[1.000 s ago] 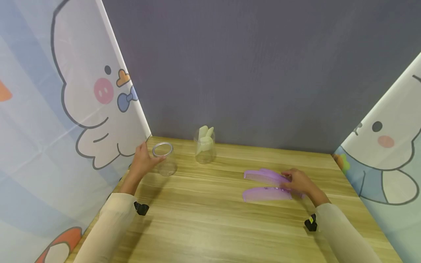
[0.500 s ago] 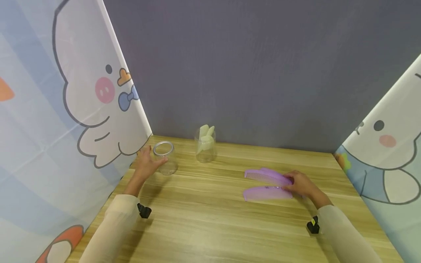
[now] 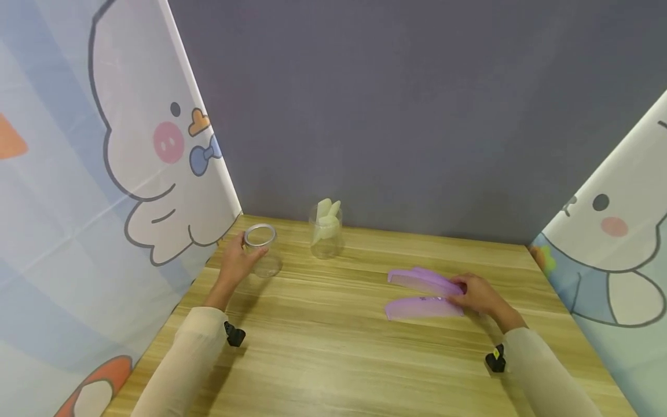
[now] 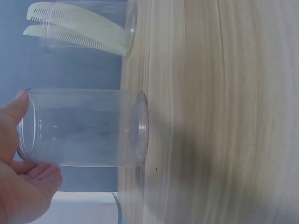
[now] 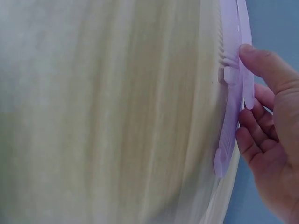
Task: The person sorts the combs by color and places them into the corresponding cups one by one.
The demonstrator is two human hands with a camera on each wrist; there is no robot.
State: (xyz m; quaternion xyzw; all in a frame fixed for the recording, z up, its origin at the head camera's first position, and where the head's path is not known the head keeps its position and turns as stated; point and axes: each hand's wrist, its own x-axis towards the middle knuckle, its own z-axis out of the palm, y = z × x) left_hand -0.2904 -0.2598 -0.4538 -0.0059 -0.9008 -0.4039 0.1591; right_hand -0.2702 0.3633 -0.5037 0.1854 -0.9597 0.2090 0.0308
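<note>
My left hand (image 3: 237,263) is around the upper part of a clear jar (image 3: 267,266) with a silvery rim, which stands upright at the table's back left. In the left wrist view, thumb and fingers grip opposite sides near the rim. At the right, my right hand (image 3: 474,294) pinches the right end of a purple comb (image 5: 249,91). In the head view it overlaps another purple comb behind it, so their outlines are hard to separate. A nearer purple comb (image 3: 422,308) lies just in front, its right end beside my thumb.
A second clear jar (image 3: 326,252) stands right of the first, holding pale yellow combs (image 4: 88,23). A grey wall (image 3: 365,116) rises behind the wooden table (image 3: 333,353). Cartoon-printed curtains (image 3: 78,191) border both sides.
My left fingers have come in from beside the jar and closed around it. The right hand has settled on the comb's end with little movement. Jars and combs stay in place.
</note>
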